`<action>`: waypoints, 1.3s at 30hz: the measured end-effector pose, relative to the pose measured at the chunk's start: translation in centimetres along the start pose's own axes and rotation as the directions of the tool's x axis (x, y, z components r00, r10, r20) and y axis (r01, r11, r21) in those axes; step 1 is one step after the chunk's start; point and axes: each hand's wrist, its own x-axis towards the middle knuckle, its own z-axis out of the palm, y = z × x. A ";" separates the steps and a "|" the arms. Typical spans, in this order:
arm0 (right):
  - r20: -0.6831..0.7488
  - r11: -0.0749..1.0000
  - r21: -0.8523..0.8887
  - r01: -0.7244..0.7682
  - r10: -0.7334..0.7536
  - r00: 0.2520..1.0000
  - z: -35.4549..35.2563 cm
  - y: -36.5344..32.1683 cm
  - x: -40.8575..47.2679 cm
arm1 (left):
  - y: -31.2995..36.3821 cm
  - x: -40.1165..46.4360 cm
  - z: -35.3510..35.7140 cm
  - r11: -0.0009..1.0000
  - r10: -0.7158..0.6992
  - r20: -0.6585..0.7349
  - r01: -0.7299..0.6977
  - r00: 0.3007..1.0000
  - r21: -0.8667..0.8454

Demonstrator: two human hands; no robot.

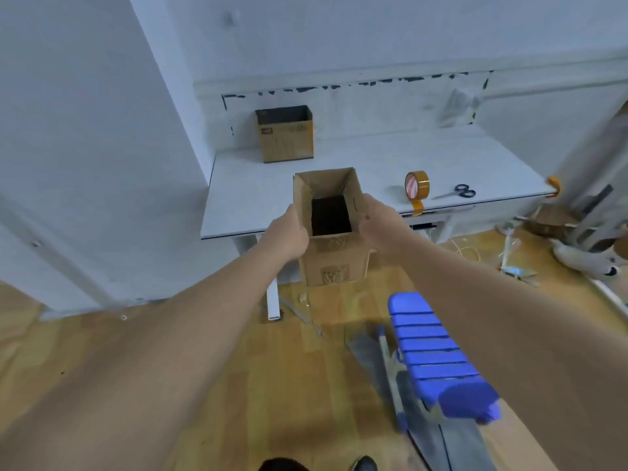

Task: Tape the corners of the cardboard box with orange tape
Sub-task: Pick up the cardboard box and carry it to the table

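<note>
White table (258, 185) carries orange tape (417, 185); left hand (287, 234) and right hand (377, 222) grip the open cardboard box (334, 263), its printing too blurred to read

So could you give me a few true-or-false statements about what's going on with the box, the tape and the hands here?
1. Both hands, left and right, hold the open cardboard box by its sides. True.
2. The orange tape roll is in the right hand. False: it stands on the white table.
3. Scissors lie just right of the tape roll. True.
4. The held box is closed on top. False: its top is open.
5. A second cardboard box sits at the table's back. True.
</note>
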 end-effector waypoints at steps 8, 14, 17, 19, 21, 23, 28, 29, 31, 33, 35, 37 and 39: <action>-0.010 0.998 -0.021 -0.054 0.054 0.998 0.0 3.4 14.3 | 2.6 13.4 0.3 0.998 0.031 0.028 -0.030 0.999 -0.048; -0.035 0.996 -0.032 -0.083 0.082 0.996 0.1 4.6 25.7 | 2.9 25.6 0.8 0.992 0.053 0.053 -0.046 0.997 -0.120; 0.000 0.993 -0.032 -0.113 0.113 0.994 -0.5 4.5 30.3 | 3.4 30.4 0.3 0.987 0.059 0.082 -0.046 0.995 -0.152; 0.005 0.991 -0.042 -0.127 0.127 0.992 -1.2 4.6 32.9 | 3.9 33.2 0.0 0.988 0.068 0.090 -0.055 0.994 -0.146; 0.004 0.989 -0.037 -0.142 0.142 0.990 -1.9 4.8 34.9 | 4.5 35.6 -0.2 0.989 0.074 0.093 -0.061 0.993 -0.134; 0.003 0.987 -0.034 -0.157 0.157 0.988 -2.6 5.3 36.6 | 5.4 37.8 -0.1 0.988 0.085 0.110 -0.070 0.990 -0.134; -0.010 0.979 -0.044 -0.199 0.199 0.980 -5.0 7.4 40.7 | 8.6 43.0 1.0 0.984 0.124 0.142 -0.104 0.982 -0.142; -0.013 0.978 -0.045 -0.201 0.201 0.980 -5.4 8.0 41.6 | 9.2 44.1 1.4 0.984 0.126 0.149 -0.105 0.981 -0.144; -0.021 0.978 -0.046 -0.203 0.202 0.979 -6.1 9.2 43.4 | 10.3 45.9 2.1 0.985 0.112 0.156 -0.089 0.981 -0.145; -0.015 0.980 -0.022 -0.200 0.200 0.980 -6.7 10.4 45.3 | 11.3 47.6 2.8 0.987 0.100 0.154 -0.078 0.983 -0.141; 0.004 0.981 -0.013 -0.192 0.192 0.981 -7.2 11.6 47.2 | 12.4 49.4 3.8 0.987 0.098 0.151 -0.076 0.984 -0.143; 0.031 0.985 -0.057 -0.163 0.165 0.986 -7.8 13.2 49.3 | 13.8 51.5 4.8 0.987 0.084 0.148 -0.062 0.985 -0.147; 0.052 0.987 -0.086 -0.138 0.143 0.988 -8.5 15.0 51.6 | 15.5 53.6 6.1 0.991 0.041 0.140 -0.022 0.989 -0.131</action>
